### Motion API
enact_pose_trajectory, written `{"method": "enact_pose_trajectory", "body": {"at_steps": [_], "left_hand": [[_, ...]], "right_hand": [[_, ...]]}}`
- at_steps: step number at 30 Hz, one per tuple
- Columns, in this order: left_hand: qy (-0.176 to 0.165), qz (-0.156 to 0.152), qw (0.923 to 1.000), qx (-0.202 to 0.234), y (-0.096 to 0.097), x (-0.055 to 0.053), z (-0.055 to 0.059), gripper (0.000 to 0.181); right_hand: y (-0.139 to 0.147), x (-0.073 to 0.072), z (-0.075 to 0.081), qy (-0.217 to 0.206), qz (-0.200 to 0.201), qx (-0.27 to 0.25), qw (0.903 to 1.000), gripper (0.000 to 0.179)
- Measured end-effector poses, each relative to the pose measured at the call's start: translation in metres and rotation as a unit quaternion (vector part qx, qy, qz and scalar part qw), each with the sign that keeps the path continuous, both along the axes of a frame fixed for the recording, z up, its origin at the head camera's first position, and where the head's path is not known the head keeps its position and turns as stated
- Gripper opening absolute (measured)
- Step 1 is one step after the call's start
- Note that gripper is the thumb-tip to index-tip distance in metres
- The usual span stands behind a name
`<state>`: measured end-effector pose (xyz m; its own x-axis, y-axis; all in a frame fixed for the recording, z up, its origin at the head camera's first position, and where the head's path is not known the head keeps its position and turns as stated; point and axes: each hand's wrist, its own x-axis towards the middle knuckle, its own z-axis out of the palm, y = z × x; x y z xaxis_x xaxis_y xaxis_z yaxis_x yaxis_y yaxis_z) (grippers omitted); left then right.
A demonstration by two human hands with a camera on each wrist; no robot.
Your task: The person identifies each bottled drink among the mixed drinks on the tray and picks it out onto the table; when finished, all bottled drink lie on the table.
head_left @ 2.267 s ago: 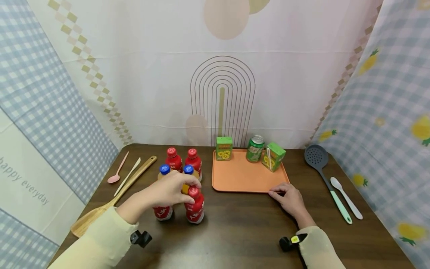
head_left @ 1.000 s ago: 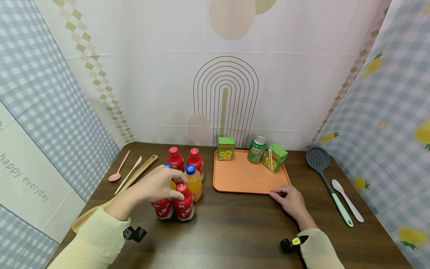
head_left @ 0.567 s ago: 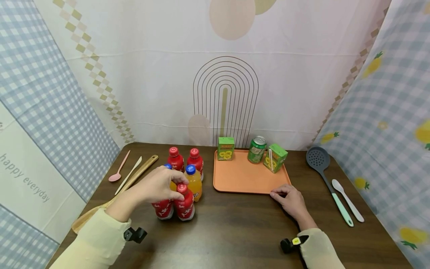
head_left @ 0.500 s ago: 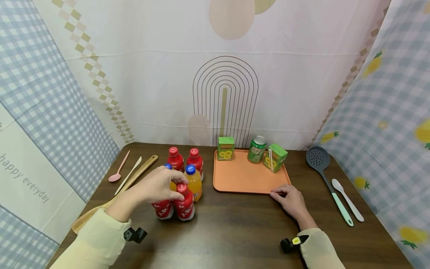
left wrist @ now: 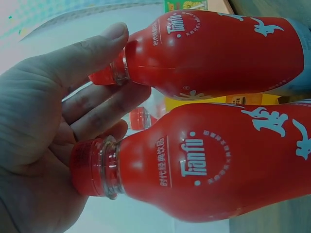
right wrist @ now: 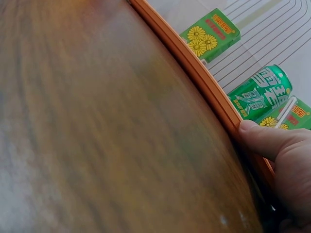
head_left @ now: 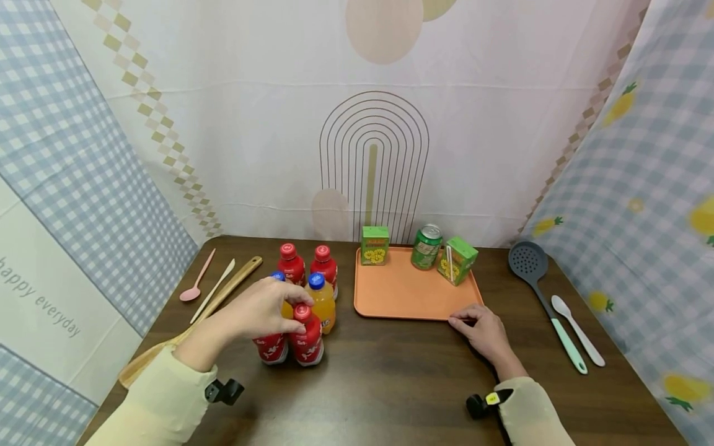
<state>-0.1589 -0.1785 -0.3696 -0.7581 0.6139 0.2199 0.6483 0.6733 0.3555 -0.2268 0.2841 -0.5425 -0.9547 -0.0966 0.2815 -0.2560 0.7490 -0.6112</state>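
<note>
In the head view, my left hand (head_left: 262, 306) grips a red Tianfu drink bottle (head_left: 308, 344) by its neck, thumb and fingers just below the cap. The bottle stands upright at the front of a bottle group. Another red bottle (left wrist: 160, 162) is close beside it, under my palm. Behind these stands an orange-drink bottle (head_left: 323, 303) with a blue cap; a second blue-capped bottle (head_left: 278, 275) is mostly hidden by the hand. Two more red bottles (head_left: 291, 267) form the back row. My right hand (head_left: 480, 334) pinches the front right rim of an orange tray (head_left: 401, 297).
On the tray stand a green drink can (head_left: 426, 248) and two green drink cartons (head_left: 374, 246). Left of the bottles lie a pink spoon (head_left: 192, 291), a pale knife (head_left: 214, 288) and a wooden spatula (head_left: 150, 359). A slotted skimmer (head_left: 528, 261) and white spoon (head_left: 577, 331) lie at right.
My left hand has brought the gripped red bottle leftward, next to the other front red bottle, and has stayed there over the last second. The right hand keeps its place on the tray.
</note>
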Motion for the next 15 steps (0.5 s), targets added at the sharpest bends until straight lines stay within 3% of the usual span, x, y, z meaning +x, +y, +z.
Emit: {"method": "enact_pose_trajectory", "body": {"at_steps": [7, 11, 15], "left_hand": [[0.063, 0.0, 0.9951, 0.076, -0.012, 0.009, 0.005, 0.038], [0.114, 0.037, 0.9856, 0.119, -0.03, 0.016, 0.007, 0.036], [0.16, 0.1, 0.9729, 0.133, -0.053, 0.024, 0.002, 0.038]], "right_hand": [[0.003, 0.003, -0.001, -0.001, -0.004, -0.005, 1.0, 0.008], [0.003, 0.003, -0.001, -0.011, -0.003, -0.014, 0.9998, 0.011], [0.001, 0.002, -0.001, -0.019, -0.005, -0.021, 0.9996, 0.016]]}}
